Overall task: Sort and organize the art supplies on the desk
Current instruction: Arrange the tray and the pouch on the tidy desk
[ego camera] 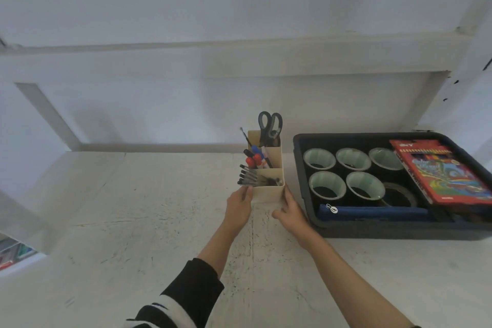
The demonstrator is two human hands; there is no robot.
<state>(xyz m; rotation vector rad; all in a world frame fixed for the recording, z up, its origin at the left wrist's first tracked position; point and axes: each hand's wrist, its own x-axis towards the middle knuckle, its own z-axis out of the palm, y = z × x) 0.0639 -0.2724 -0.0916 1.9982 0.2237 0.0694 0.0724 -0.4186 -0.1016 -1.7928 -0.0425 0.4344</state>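
White-painted wall panels stand behind a scuffed white desk, and a cream organizer with three compartments stands upright near the middle of it, just left of a dark tray. The left hand grips the organizer's near left corner and the right hand presses against its near right side with the thumb spread below the front face, so the box is clamped between the two. Grey-handled scissors stick up from the far compartment, red and blue markers fill the middle one, and black pens lean leftward out of the nearest. Inside the tray sit five pale rolls with green insides, a black roll, a blue pencil case along the front wall and a red box of coloured pencils at the right. A black-and-white striped sleeve covers the left forearm.
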